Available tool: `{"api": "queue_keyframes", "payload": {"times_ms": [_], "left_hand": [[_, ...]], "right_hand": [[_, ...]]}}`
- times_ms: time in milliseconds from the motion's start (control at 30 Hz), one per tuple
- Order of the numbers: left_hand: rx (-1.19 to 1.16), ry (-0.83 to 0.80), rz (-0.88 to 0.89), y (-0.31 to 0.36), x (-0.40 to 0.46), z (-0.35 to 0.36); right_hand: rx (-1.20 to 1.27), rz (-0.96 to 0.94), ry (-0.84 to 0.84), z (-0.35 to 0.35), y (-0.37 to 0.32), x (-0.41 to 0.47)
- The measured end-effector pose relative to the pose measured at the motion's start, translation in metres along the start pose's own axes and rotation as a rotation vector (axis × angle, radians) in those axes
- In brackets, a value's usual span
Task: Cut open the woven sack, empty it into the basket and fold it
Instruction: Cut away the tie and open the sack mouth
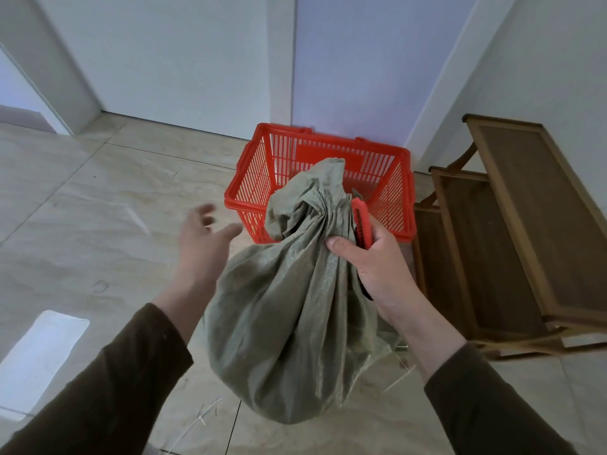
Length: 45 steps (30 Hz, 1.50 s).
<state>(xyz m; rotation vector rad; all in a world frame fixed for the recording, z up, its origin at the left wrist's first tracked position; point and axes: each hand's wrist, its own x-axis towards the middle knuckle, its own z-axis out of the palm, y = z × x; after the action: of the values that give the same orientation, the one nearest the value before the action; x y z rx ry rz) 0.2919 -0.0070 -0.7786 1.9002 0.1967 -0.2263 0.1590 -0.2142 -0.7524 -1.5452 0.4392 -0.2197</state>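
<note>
A full grey-green woven sack [289, 310] hangs in front of me, its neck gathered and tied. My right hand [374, 267] grips the gathered neck from the right and also holds a red utility knife [361, 224] against it. My left hand [203, 238] hovers just left of the sack with fingers spread, holding nothing. Behind the sack a red plastic basket [249, 178] stands on the tiled floor; the sack's loose top hides part of its inside.
A wooden stepped rack [512, 231] stands right of the basket against the wall. White doors and walls [184, 60] close off the back. Loose fibre strands [203, 418] lie on the beige floor tiles near my feet.
</note>
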Motion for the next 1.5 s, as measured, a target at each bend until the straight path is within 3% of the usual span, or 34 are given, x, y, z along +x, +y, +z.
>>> {"api": "queue_keyframes", "payload": {"times_ms": [100,200,267,367,500,667,833,933,1067,1167,1300,1433,1500], "left_hand": [[-0.062,-0.328,0.068,0.024,-0.029,0.015],[-0.407,-0.638,-0.128,0.043,-0.044,0.024],[-0.653,-0.750,-0.221,0.056,-0.051,0.022],[-0.743,-0.678,-0.148,0.071,-0.057,0.022],[-0.751,-0.698,0.038,0.087,-0.074,0.018],[-0.627,-0.637,0.159,0.118,-0.101,0.006],[-0.597,-0.647,0.090,0.162,-0.122,-0.018],[-0.612,-0.633,-0.014,0.188,-0.133,-0.035],[-0.462,-0.365,-0.125,0.223,-0.148,-0.058],[-0.427,-0.287,-0.205,0.248,-0.167,-0.074],[-0.333,-0.317,-0.234,0.291,-0.207,-0.090],[-0.407,-0.525,-0.272,0.338,-0.225,-0.100],[-0.298,-0.562,-0.259,0.355,-0.228,-0.104]], "right_hand": [[-0.063,-0.061,-0.098,0.004,-0.005,-0.003],[-0.194,-0.147,-0.168,0.006,-0.013,-0.010],[-0.318,-0.212,-0.201,0.008,-0.021,-0.015],[-0.384,-0.388,-0.056,0.009,-0.031,-0.022],[-0.100,-0.378,0.207,0.007,-0.057,-0.029],[0.097,-0.275,0.270,0.000,-0.129,-0.027],[0.184,-0.215,0.327,-0.009,-0.217,-0.036],[0.082,-0.161,0.335,-0.008,-0.252,-0.056],[-0.002,-0.143,0.327,-0.001,-0.287,-0.087],[-0.061,-0.090,0.282,0.004,-0.309,-0.106],[-0.176,0.008,0.207,0.008,-0.328,-0.133],[-0.300,0.029,0.112,0.012,-0.339,-0.158],[-0.355,0.034,0.075,0.012,-0.344,-0.171]]}}
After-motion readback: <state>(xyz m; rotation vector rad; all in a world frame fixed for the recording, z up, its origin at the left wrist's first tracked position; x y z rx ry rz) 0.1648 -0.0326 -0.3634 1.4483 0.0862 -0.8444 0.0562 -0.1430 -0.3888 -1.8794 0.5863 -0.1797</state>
